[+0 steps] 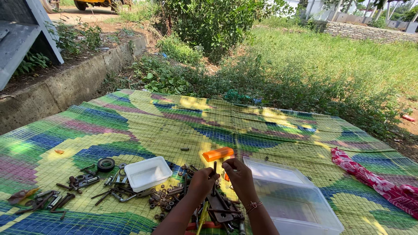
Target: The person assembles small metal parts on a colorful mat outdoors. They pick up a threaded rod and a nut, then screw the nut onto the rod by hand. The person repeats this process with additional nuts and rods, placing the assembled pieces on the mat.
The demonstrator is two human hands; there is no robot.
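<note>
Dark bolt [214, 170] held upright, long axis near vertical, pinched between left hand [203, 180] and right hand [237, 175], both closed on it. Heap of nuts and bolts [167, 201] lies just below; white tray [148, 173] left, clear tub [291, 200] right, orange box [218, 154] behind.

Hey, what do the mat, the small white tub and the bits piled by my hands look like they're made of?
Mat: woven plastic, likely; glossy strips in a grid weave. Small white tub: plastic, smooth and slightly translucent. Pile of nuts and bolts: metal, dull brown-grey, probably rusted steel.
</note>
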